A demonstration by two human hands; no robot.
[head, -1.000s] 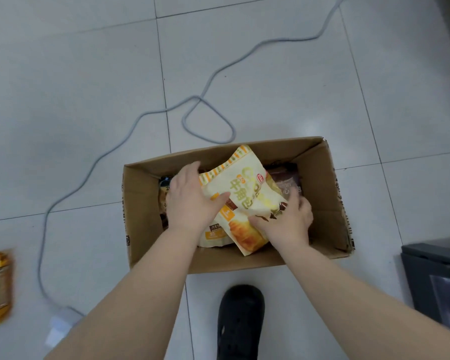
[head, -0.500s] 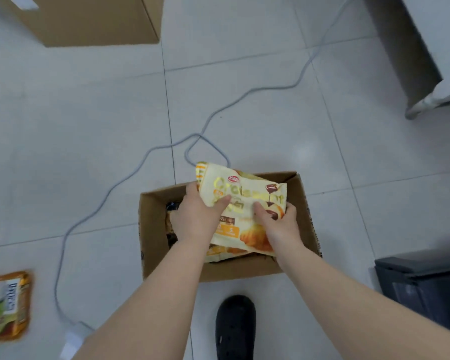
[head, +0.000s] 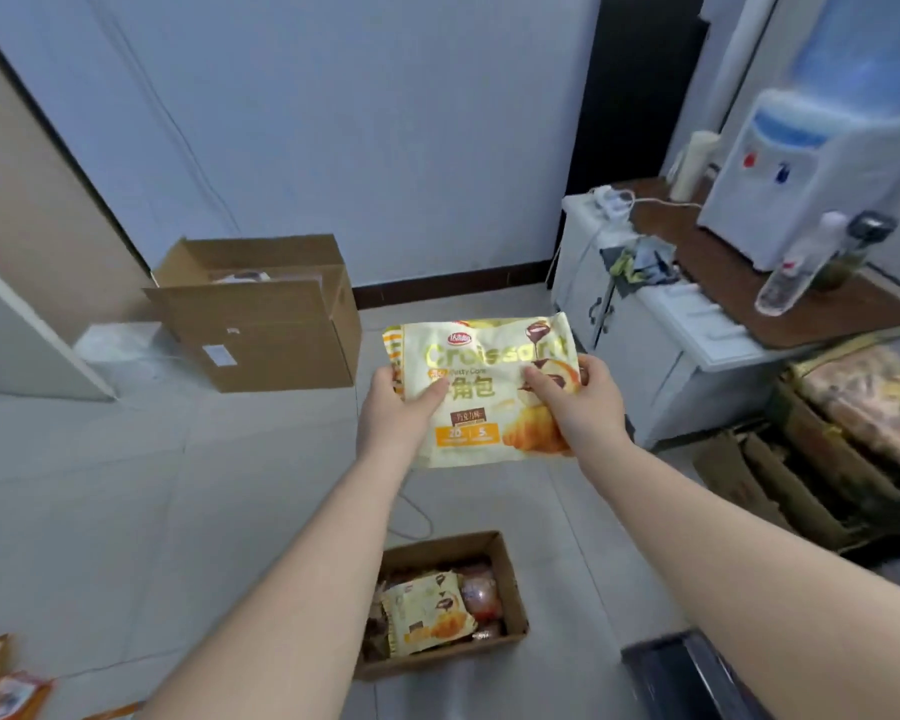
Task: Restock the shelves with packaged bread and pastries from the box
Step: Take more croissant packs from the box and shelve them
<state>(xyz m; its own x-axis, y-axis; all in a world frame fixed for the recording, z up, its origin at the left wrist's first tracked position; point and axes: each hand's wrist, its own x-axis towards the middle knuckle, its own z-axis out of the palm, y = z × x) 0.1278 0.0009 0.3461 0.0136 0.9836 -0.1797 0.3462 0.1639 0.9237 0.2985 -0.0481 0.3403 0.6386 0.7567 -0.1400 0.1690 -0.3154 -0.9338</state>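
A pale yellow croissant bag (head: pixel 481 376) is held up in front of me at chest height, its printed face towards me. My left hand (head: pixel 398 407) grips its left edge, thumb on the front. My right hand (head: pixel 575 402) grips its right side the same way. Far below on the floor stands the open cardboard box (head: pixel 513 589), holding another croissant bag (head: pixel 427 613) and several darker pastry packs.
A larger open carton (head: pixel 261 319) stands by the back wall. A white cabinet (head: pixel 640 345) with a water dispenser (head: pixel 801 153) and bottles is on the right, with stacked cartons of packaged goods (head: pixel 863 407) beside it. Orange packs (head: pixel 1 683) lie bottom left.
Both hands lifted the croissant bag out of the box and raised it high. My view swung up from the floor to the room.
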